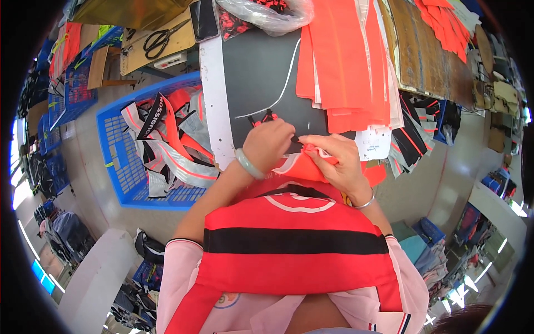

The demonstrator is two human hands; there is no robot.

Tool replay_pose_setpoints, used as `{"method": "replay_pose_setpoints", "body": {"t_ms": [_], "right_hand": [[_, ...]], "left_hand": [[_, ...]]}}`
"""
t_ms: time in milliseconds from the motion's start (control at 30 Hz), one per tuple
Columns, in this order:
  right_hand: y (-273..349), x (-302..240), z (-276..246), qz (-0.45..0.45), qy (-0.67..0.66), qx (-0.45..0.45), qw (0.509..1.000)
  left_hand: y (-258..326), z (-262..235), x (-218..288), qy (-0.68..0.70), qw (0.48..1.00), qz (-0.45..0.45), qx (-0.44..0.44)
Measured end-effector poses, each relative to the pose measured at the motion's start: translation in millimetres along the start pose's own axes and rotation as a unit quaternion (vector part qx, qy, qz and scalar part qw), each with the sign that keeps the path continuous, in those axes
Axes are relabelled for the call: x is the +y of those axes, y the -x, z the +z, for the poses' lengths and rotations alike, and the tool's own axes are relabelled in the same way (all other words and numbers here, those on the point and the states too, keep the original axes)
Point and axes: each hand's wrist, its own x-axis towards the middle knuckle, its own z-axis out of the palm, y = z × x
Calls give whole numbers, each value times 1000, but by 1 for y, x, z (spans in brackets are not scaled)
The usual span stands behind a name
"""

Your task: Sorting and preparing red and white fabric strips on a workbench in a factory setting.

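In front of my chest, my right hand (342, 164) pinches an orange fabric piece (306, 170) with a pale strip, thumb and fingers pressed at its upper edge. Close beside it, my left hand (270, 142) has its fingers curled together. What they hold, if anything, is hidden. Just beyond my left knuckles, several small red and black pieces (266, 118) lie on the dark tabletop (253, 72). A thin white cord (289, 78) runs across the top. To the right, a stack of long orange fabric strips (342, 67) reaches nearly to my right hand.
At the left stands a blue plastic crate (119, 167) filled with grey, orange and black strips. Beyond it, black-handled scissors (158, 43) lie on a board, beside a phone (204, 21). A clear plastic bag (272, 16) sits at the table's far end. More striped strips (414, 131) hang at right.
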Motion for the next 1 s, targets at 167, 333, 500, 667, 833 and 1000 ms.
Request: {"method": "replay_pose_setpoints", "body": {"t_ms": [167,333,500,667,833,1000], "right_hand": [[-3,7,4,34,7,11,999],[-5,12,7,69,2,13,998],[-6,15,9,71,8,17,997],[-9,15,7,57,22,12,998],[-8,16,9,18,26,23,999],[-6,18,9,4,38,38,999]], "left_hand": [[0,41,-64,21,996,-84,-7],[4,61,-89,-66,996,-59,-24],[1,47,-77,-47,998,-19,24],[-6,11,-35,220,958,-136,121],[-2,-21,-7,217,970,-23,104],[-2,-24,4,205,974,8,95]]}}
